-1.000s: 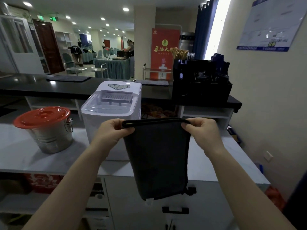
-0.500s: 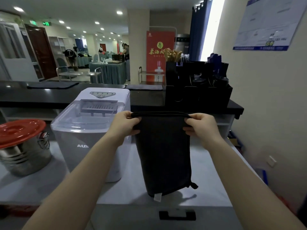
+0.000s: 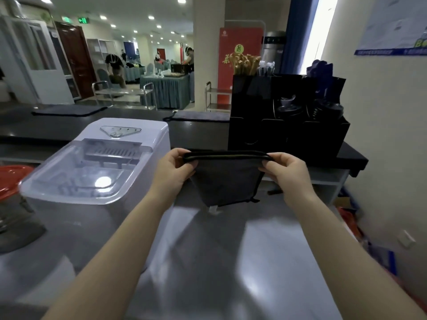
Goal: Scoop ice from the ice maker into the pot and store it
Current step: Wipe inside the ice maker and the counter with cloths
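The left hand (image 3: 172,172) and right hand (image 3: 288,174) each pinch a top corner of a dark cloth (image 3: 227,181) hanging at 12 o'clock over the grey counter (image 3: 231,262), which lies bare toward 6. The ice maker (image 3: 92,172), lid down, stands at 10 o'clock. At 9, the frame edge cuts off the red-lidded pot (image 3: 9,181).

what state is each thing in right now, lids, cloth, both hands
white ice maker with clear lid: lid closed
steel pot with red lid: lid on, mostly out of frame
dark grey cloth with black trim: held up, hanging
left hand: pinches cloth's top left corner
right hand: pinches cloth's top right corner
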Demonstrator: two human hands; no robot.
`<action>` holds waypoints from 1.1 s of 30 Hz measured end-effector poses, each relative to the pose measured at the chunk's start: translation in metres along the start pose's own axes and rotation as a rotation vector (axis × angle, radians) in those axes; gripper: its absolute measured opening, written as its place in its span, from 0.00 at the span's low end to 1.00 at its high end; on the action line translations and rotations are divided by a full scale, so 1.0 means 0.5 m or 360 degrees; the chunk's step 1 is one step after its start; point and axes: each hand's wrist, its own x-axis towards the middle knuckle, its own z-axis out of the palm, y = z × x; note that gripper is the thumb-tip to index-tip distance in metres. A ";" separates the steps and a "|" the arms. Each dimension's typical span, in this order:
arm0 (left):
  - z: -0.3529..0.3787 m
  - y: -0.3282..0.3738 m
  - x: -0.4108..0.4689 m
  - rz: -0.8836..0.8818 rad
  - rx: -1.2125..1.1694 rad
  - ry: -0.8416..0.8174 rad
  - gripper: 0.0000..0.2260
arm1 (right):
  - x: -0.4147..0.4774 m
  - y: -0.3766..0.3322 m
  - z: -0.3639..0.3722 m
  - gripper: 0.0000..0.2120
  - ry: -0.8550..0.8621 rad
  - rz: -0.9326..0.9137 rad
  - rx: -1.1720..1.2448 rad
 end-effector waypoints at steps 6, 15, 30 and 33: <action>-0.051 -0.086 -0.121 -0.0204 0.0164 -0.0181 0.10 | -0.128 0.104 -0.018 0.05 -0.0114 0.0289 -0.0075; -0.131 -0.123 -0.299 -0.0530 0.0196 -0.0585 0.05 | -0.352 0.140 -0.051 0.07 -0.0260 0.0527 -0.0191; -0.109 -0.236 -0.305 -0.0471 0.0812 -0.0428 0.04 | -0.370 0.210 -0.055 0.06 -0.0231 0.0632 -0.0460; -0.078 -0.263 -0.265 -0.0438 0.0977 -0.0264 0.04 | -0.309 0.243 -0.034 0.07 -0.0192 0.0634 -0.0427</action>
